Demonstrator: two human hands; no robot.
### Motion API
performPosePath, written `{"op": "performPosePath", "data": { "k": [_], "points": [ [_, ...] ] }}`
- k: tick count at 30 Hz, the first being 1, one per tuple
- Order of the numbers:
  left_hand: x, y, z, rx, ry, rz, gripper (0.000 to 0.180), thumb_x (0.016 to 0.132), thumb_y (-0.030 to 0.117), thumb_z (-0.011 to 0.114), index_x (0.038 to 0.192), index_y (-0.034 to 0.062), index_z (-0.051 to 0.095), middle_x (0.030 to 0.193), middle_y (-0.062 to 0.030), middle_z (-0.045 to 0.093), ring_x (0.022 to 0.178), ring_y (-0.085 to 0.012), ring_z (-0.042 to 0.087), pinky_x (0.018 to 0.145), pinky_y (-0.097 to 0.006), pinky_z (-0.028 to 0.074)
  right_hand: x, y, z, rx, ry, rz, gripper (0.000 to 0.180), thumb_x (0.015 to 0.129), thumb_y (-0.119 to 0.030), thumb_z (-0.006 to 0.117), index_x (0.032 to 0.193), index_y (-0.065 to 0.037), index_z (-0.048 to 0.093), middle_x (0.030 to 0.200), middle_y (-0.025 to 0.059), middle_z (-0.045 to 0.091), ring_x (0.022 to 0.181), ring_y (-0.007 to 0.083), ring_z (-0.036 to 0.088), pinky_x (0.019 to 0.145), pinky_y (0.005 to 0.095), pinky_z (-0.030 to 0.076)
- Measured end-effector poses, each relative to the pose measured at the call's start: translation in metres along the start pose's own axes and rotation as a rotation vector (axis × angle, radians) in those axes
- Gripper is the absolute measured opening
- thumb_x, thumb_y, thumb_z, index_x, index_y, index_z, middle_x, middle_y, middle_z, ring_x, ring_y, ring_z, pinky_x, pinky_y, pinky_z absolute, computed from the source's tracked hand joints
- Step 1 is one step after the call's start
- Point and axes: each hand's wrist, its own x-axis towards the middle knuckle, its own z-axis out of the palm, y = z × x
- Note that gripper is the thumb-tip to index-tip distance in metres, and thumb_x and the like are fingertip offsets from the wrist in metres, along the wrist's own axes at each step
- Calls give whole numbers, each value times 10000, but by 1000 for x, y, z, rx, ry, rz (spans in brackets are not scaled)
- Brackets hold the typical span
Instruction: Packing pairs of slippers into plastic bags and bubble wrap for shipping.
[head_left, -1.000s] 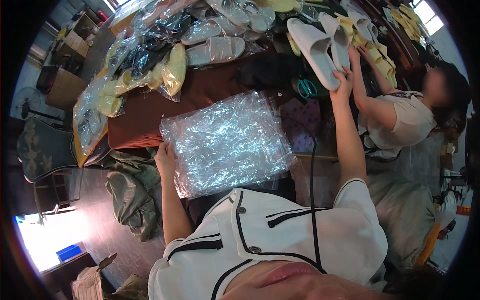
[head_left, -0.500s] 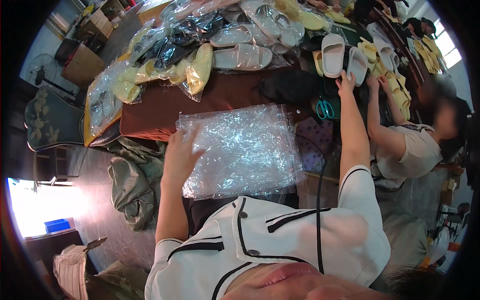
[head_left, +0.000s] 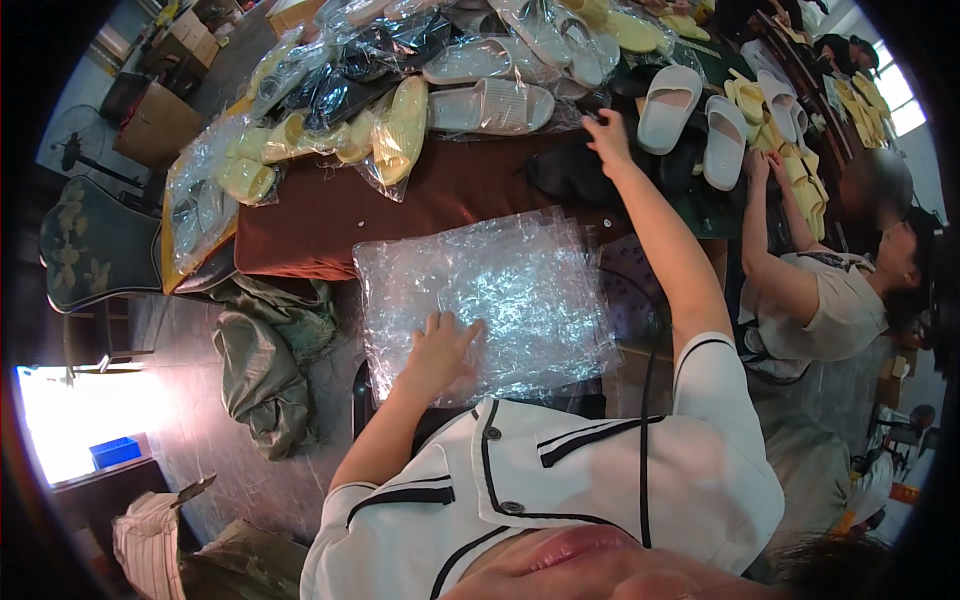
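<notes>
My left hand (head_left: 438, 355) lies with fingers spread on a stack of clear plastic bags (head_left: 530, 300) across my lap. Above the dark brown table (head_left: 330, 225), my right hand (head_left: 608, 142) is reached forward with its fingers apart and nothing visible in them. It is beside a black cloth-like bundle (head_left: 565, 172) and just right of a bagged white ribbed slipper (head_left: 490, 107). To the right of that hand, two unbagged slippers, one white slipper (head_left: 668, 108) and another white slipper (head_left: 725, 145), lie side by side, apart from my fingers.
Bagged yellow slippers (head_left: 400, 130) and other bagged pairs are heaped along the table's far side. A co-worker (head_left: 830, 295) sits at the right, hands near yellow slippers (head_left: 800, 180). A black cable (head_left: 645, 440) hangs over my front. A chair (head_left: 100, 240) stands left.
My right hand has left the white slippers and moved left. The slippers now lie further apart. My left hand has come down from the bags' left edge onto them. My forearm area now hides the teal scissors.
</notes>
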Motion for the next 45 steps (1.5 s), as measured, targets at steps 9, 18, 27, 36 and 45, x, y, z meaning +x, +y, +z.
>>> {"op": "performPosePath", "data": {
  "k": [9, 18, 27, 36, 45],
  "points": [
    [-5, 1, -10, -33, 85, 53, 843, 728, 280, 856, 1472, 205, 466, 1276, -214, 512, 1272, -418, 469, 958, -538, 485, 56, 6, 80, -132, 227, 255, 1115, 740, -322, 901, 1552, -32, 195, 1340, 263, 531, 1006, 367, 639, 800, 438, 552],
    [-25, 4, -46, -68, 135, 38, 852, 752, 311, 834, 1499, 221, 434, 1333, -204, 488, 1301, -410, 451, 1004, -505, 472, 24, -58, 79, 564, -203, 501, 326, 772, -41, 749, 1051, -98, 589, 1033, 98, 607, 887, 263, 621, 742, 411, 546],
    [-41, -2, -92, -230, 346, 167, 739, 769, 273, 817, 1439, 174, 520, 1286, -213, 518, 1269, -395, 483, 1012, -475, 462, 8, -146, 13, 825, -157, -180, 316, 764, 64, 639, 1050, -48, 564, 952, 50, 601, 854, 183, 604, 718, 331, 510],
    [-43, -17, -134, -319, 738, 129, 862, 663, 78, 868, 1449, 125, 518, 1355, -178, 521, 1239, -370, 517, 1007, -434, 467, -34, -279, -59, 628, -447, -699, 339, 941, -65, 606, 1272, -51, 530, 1359, 242, 580, 1135, 283, 655, 877, 361, 543],
    [-43, -15, -180, -390, 1294, 75, 1123, 667, 213, 920, 1587, 121, 283, 1488, -159, 462, 1318, -335, 479, 1034, -463, 472, -135, -357, -47, 284, -831, -979, 371, 928, 63, 609, 1261, -95, 562, 1145, 90, 649, 962, 257, 722, 823, 436, 617]
  ]
}}
